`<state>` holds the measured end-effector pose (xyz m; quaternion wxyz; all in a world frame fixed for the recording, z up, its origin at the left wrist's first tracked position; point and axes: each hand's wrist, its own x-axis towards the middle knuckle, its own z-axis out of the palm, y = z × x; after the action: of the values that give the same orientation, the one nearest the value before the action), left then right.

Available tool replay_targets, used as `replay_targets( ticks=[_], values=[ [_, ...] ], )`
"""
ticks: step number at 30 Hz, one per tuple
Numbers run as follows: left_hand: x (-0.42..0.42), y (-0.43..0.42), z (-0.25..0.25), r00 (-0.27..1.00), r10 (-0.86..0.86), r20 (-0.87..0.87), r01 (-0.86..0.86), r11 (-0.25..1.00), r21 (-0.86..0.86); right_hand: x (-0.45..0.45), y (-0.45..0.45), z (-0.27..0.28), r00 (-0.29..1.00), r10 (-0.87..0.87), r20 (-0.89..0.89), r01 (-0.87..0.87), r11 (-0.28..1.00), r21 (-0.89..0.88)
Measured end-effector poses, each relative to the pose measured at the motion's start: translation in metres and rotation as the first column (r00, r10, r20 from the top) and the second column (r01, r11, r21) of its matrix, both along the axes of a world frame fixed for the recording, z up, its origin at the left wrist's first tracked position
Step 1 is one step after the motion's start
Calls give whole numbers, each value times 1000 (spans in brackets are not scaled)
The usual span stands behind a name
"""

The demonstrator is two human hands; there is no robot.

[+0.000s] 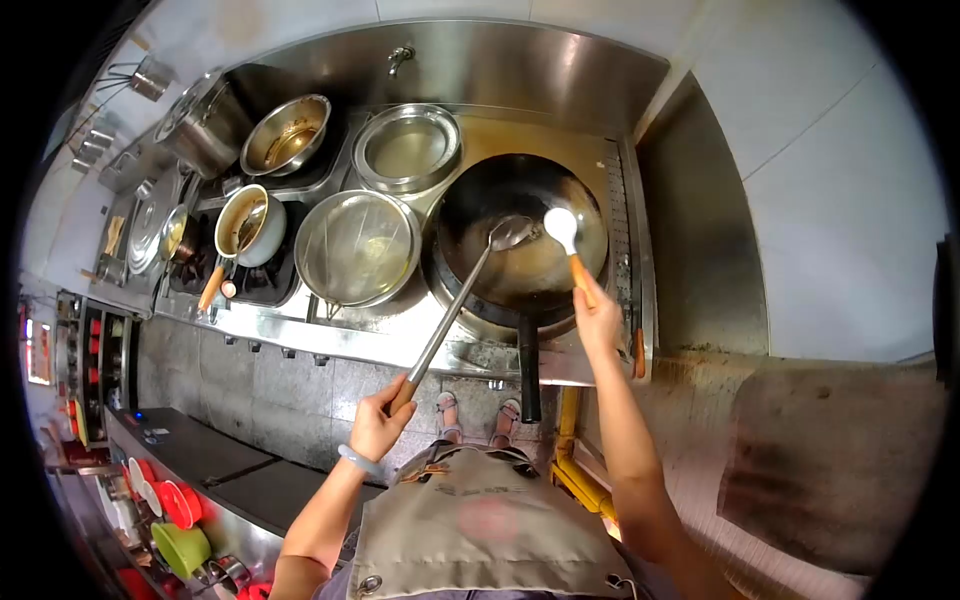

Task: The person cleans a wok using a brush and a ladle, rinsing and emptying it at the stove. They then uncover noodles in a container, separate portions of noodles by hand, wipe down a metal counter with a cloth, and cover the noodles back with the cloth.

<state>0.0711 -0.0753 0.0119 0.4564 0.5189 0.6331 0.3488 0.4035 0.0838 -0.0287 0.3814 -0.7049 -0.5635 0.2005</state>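
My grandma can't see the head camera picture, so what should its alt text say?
Two bare hands work over a dark wok on a steel stove: the left hand holds a long-handled ladle dipping into it, the right hand a white spoon over it. To the left sit a mesh strainer and an orange-handled pot.

bright indoor light, glare on steel, curved fisheye edges, dark corners
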Motion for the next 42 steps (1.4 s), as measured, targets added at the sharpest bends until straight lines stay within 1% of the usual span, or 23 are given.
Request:
replay_targets(
  ticks=[2,5,6,7,9,14,15,17,18,20,21,23,24,29,31,32,33,35,37,39,40,41,42],
  values=[
    [1,0,14,1000,1,-15,-2,995,-98,1,-3,4,994,46,-97,-33,992,125],
    [1,1,1,1000,19,-6,-20,1000,-22,-21,-6,10,965,250,-86,-216,934,283],
    [3,1,6,1000,23,-11,-23,1000,-20,-22,-6,7,968,236,-81,-228,969,100],
    [6,2,15,999,15,-50,-16,999,-28,-19,-4,-2,965,246,-88,-237,966,107],
    [6,2,19,991,24,-128,-26,1000,-15,-5,7,-18,990,-9,-142,20,997,76],
    [1,22,0,973,229,35,-229,973,-18,1,-9,24,931,10,-365,-3,1000,21],
    [-3,38,-6,978,197,-64,-193,979,63,1,-11,22,905,-21,-424,7,999,-35],
    [-2,80,10,944,289,160,-291,957,-13,5,-12,4,913,-18,-408,14,1000,-13],
    [-11,109,-6,945,290,152,-301,952,51,6,-13,-2,920,-14,-392,19,1000,9],
    [-17,164,9,873,350,339,-333,937,-108,2,-19,9,894,-45,-446,20,998,-61],
    [-27,189,13,894,311,323,-252,944,-211,1,-22,16,863,-79,-498,14,991,-132],
    [-39,236,10,785,369,498,-249,923,-292,-3,-26,23,873,-95,-478,43,992,-119],
    [-41,253,17,806,398,438,-257,902,-348,-3,-28,24,880,-115,-460,74,992,-106],
    [-68,308,-3,696,461,551,-100,822,-561,13,-37,12,901,-119,-417,89,992,-91],
    [-76,314,0,597,422,682,-23,859,-512,15,-40,15,893,-130,-430,77,987,-139],
    [-77,314,-1,538,474,697,-120,862,-493,15,-40,15,894,-131,-429,78,987,-139],
    [-84,316,1,421,442,792,15,870,-493,16,-41,14,903,-124,-412,66,986,-151],
    [-81,315,-4,276,538,796,-150,842,-518,17,-43,14,914,-112,-390,48,984,-170],
    [-83,311,-4,176,516,838,-143,856,-497,17,-41,10,924,-51,-378,-18,984,-177],
    [-79,302,1,-22,588,808,-296,768,-567,20,-37,3,934,-33,-357,-31,985,-171],
    [-86,301,-2,-3,564,826,-242,801,-548,19,-32,5,950,-50,-310,-32,967,-254],
    [-84,301,-9,33,584,811,-375,759,-531,20,-28,8,964,-67,-256,-25,940,-339],
    [-88,300,-14,29,562,827,-331,786,-523,22,-25,7,987,10,-160,-56,955,-290]
  ],
)
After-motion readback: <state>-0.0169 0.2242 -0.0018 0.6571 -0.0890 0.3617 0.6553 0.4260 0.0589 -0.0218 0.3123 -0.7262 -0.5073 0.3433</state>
